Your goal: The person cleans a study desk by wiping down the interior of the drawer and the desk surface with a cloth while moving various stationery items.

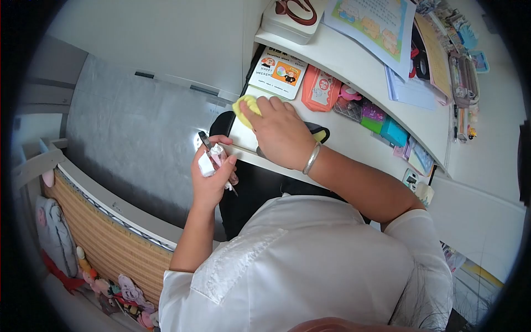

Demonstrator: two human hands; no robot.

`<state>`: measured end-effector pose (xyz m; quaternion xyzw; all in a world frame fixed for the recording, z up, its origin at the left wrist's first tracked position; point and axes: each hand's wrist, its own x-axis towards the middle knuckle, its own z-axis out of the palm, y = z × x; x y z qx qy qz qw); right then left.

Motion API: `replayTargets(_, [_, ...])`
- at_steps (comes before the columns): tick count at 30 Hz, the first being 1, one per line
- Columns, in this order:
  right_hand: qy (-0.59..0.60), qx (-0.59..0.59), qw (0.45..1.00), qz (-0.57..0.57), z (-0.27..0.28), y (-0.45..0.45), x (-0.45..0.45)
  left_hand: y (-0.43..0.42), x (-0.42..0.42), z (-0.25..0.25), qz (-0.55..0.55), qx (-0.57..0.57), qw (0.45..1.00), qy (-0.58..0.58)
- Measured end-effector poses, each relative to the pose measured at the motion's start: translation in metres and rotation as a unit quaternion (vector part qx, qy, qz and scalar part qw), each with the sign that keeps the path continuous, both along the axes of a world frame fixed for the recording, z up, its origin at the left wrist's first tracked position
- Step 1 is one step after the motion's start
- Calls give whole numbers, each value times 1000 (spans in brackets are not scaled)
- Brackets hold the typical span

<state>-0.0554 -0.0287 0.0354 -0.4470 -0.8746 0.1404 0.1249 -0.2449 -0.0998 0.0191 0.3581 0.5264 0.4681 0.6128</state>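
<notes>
My right hand (283, 131), with a silver bangle at the wrist, presses a yellow cloth (243, 110) against the inside of the open drawer (265, 101), at its front left. A dark item with a yellow patch (319, 133) lies partly under that hand. Outside the drawer front, my left hand (210, 180) is closed around a bundle of small things: a black pen (205, 140) and crumpled white paper (207, 164) show between the fingers. The rest of the bundle is too small to name.
In the drawer sit a cartoon-printed card (278, 73), a red case (321, 89) and a blue box (394, 131). On the desk above are a white tin (293, 22), printed papers (370, 27) and a pencil case (463, 80). A bed (110, 221) stands at left.
</notes>
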Motion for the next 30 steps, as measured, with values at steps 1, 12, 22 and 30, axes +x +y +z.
replayTargets(1, [-8,-21,999,31,3,0,2,0,1,-2,3,1,1000,2])
replayTargets(12, [-78,-34,996,-24,32,-63,108,0,1,-4,7,12,1000,4])
replayTargets(22, [20,-7,1000,-19,-1,-21,49,2,2,-6,0,31,999,18])
replayTargets(30, [6,-70,997,17,7,-38,85,3,2,-3,-3,27,999,26])
